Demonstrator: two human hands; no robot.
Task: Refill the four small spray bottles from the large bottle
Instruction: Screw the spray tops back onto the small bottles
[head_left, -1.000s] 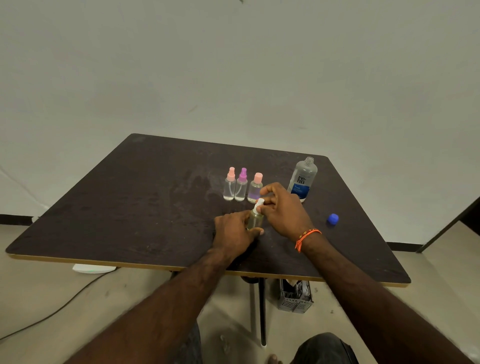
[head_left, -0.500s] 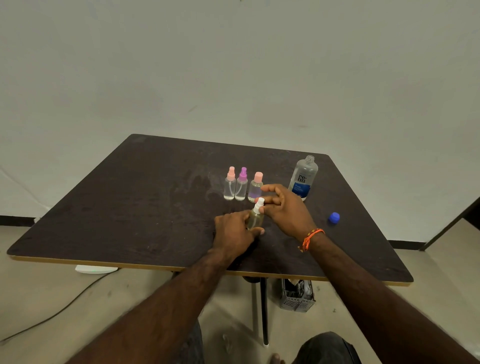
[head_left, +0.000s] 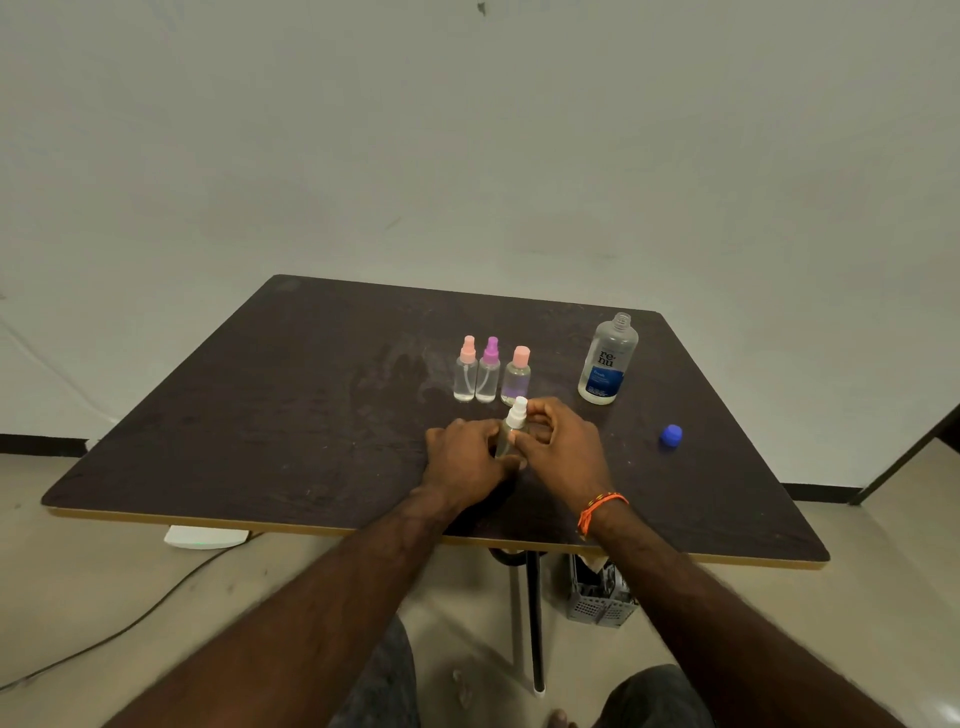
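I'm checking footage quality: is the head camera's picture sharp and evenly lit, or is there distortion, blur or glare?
Head view: soft, even light, no harsh glare; wide-angle bending curves the table edges; the forearms near the bottom look slightly blurred; the large bottle label reads clearly; a faint shadow lies under the hands.

Both forearms are extended forward over the table edge and drawn together, the left hand (head_left: 464, 457) curled with its knuckles up, the right hand (head_left: 561, 448) closed beside it with thumb and fingers pinched, its wrist banded by an orange bracelet (head_left: 598, 510).
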